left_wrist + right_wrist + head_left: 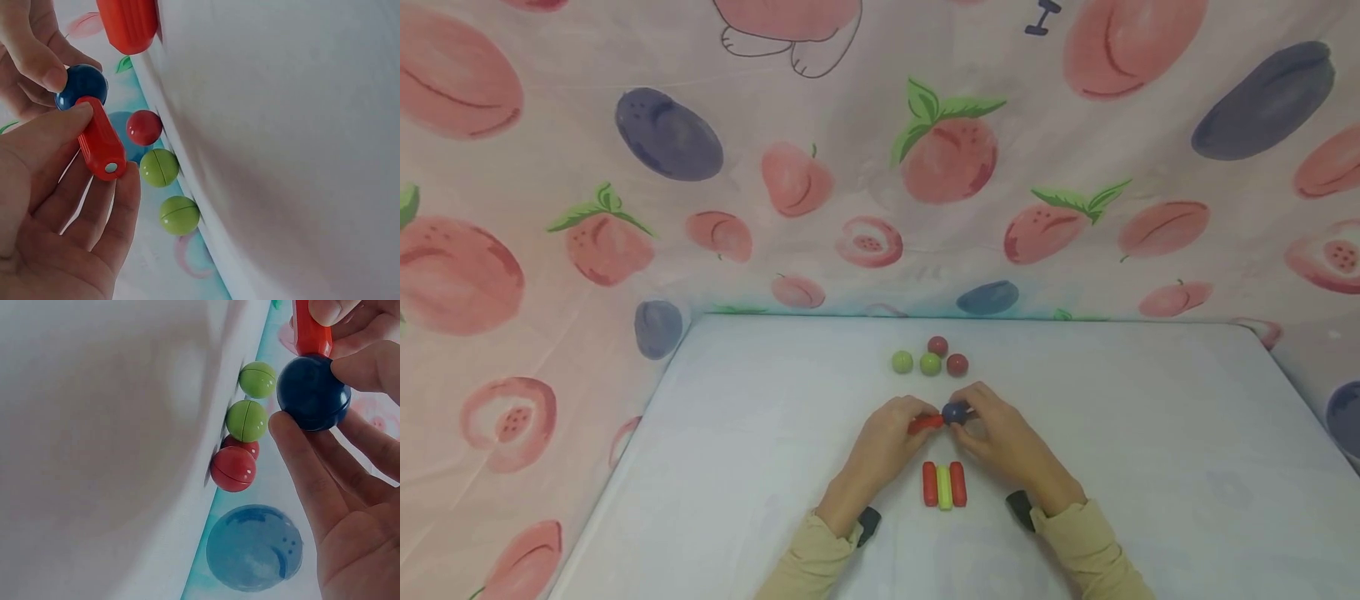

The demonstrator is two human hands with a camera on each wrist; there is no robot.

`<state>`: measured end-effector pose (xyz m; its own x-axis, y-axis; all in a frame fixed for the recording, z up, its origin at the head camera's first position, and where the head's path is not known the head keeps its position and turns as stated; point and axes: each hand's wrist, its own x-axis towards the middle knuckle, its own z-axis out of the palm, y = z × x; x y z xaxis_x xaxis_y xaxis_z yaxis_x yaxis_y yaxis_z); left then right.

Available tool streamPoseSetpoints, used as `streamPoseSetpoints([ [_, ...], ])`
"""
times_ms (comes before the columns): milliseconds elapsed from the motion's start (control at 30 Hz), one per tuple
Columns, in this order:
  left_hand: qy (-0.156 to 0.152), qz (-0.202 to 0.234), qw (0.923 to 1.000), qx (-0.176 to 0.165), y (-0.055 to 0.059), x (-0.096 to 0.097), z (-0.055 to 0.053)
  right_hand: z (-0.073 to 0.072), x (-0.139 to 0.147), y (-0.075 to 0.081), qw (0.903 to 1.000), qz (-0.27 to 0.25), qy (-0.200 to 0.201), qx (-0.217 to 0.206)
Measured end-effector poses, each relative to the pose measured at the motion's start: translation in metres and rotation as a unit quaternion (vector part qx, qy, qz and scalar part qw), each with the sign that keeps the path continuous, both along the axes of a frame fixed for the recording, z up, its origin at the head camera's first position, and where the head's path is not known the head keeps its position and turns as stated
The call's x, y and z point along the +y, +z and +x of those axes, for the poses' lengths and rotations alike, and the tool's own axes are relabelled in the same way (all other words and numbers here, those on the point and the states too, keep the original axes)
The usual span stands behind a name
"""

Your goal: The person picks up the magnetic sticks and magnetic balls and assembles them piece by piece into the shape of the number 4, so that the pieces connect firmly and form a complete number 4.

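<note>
My left hand pinches a short red stick, which has a silvery round spot on its end face. Between the thumb and fingers of my right hand is a dark blue ball. The stick's other end meets the ball; whether they are joined I cannot tell. Both hands are close together over the middle of the table. On the near side, two red sticks lie parallel with a yellow-green stick between them.
Beyond the hands, two green balls and two red balls sit in a small group on the white table. A fruit-patterned cloth rises behind the table's far edge.
</note>
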<state>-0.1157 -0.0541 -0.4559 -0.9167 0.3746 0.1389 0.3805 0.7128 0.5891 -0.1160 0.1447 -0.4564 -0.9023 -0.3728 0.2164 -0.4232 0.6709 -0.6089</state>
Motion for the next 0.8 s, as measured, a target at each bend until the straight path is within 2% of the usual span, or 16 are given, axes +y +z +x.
streamPoseSetpoints([
  [167, -0.002, 0.000, 1.0000, 0.006, -0.0007, -0.0015, 0.0001, 0.0008, -0.0008, 0.0008, 0.9998, 0.004, -0.006, -0.016],
  [533, -0.012, -0.006, 0.9998, 0.013, -0.0035, -0.0037, -0.0032, -0.0017, 0.0003, -0.0006, 0.9993, 0.033, -0.003, -0.015],
  [800, -0.017, -0.016, 0.9996, 0.019, -0.0023, -0.0042, -0.0046, -0.0028, 0.0010, -0.0040, 0.9993, 0.033, -0.011, -0.016],
])
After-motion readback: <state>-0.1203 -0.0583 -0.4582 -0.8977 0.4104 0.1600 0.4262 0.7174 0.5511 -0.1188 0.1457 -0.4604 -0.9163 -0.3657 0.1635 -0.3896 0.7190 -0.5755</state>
